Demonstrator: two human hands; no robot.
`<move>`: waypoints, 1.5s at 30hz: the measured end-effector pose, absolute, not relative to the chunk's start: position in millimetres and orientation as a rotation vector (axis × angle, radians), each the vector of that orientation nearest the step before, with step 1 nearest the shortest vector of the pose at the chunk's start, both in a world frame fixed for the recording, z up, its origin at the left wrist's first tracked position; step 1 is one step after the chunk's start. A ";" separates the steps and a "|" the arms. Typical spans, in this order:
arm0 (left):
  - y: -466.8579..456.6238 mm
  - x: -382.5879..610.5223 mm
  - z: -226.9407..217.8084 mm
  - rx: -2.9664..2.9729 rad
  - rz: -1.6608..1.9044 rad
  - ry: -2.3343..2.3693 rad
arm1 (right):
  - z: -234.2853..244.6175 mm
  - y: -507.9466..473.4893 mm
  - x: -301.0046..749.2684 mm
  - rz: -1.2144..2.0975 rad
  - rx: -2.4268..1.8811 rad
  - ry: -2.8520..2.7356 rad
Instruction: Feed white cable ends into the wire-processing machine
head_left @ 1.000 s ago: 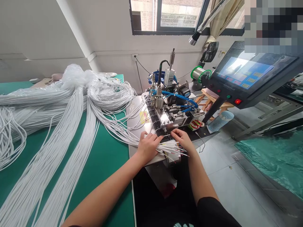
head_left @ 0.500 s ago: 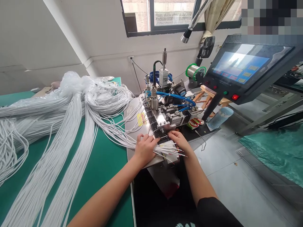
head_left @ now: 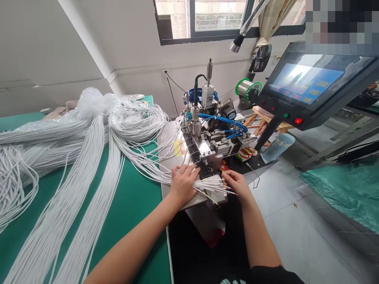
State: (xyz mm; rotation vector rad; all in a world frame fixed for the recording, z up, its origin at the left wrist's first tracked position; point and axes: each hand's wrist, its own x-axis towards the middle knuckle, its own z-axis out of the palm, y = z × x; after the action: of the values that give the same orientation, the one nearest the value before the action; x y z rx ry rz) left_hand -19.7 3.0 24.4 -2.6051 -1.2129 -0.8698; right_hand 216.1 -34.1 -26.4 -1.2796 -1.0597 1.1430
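A bundle of white cables (head_left: 207,185) runs under my left hand (head_left: 184,183), whose fingers are wrapped over it at the front of the machine (head_left: 207,138). The cut ends fan out to the right, some showing red or orange tips. My right hand (head_left: 235,183) pinches with thumb and forefinger at the tips of the cable ends, just right of the machine's front. What lies between those fingers is too small to make out clearly. Below the cable ends sits a pale block (head_left: 217,193).
Large bunches of white cable (head_left: 79,177) lie across the green table (head_left: 130,228) on the left. A control screen (head_left: 308,81) stands at the right on a post. Behind the machine are a green-rimmed wire spool (head_left: 245,88) and a small fan (head_left: 262,57). A water container (head_left: 278,146) stands at the right.
My right hand has moved right and down, away from the machine's front toward the loose cable ends. My left hand stays on the bundle. The view has shifted slightly.
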 end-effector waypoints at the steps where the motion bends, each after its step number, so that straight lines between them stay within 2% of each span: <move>1: 2.7 -19.4 25.3 -2.602 -0.884 -1.199 | -22.7 -39.0 218.9 1.155 -1.271 -1.072; 6: 1.6 -19.5 27.8 -2.592 -0.929 -1.126 | 0.9 -51.7 226.9 1.245 -1.202 -1.211; 10: 0.7 -21.9 25.6 -2.648 -0.917 -1.047 | 11.6 -50.7 223.0 1.150 -1.201 -1.252; 16: -1.0 -26.3 21.5 -2.684 -0.950 -0.972 | 10.9 -37.0 205.8 1.037 -1.244 -1.105; 32: 1.4 -25.7 20.2 -2.655 -0.844 -0.975 | 15.0 -17.9 198.2 1.238 -1.151 -1.050; 45: 1.9 -24.9 20.2 -2.687 -0.792 -1.057 | 6.8 -3.0 200.9 0.902 -1.368 -1.440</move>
State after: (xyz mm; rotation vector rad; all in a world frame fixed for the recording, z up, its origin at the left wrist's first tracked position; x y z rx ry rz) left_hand -24.9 1.9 20.2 -2.6875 -1.0570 -0.7917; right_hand 200.9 -3.0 6.8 -1.3679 -1.4397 0.9021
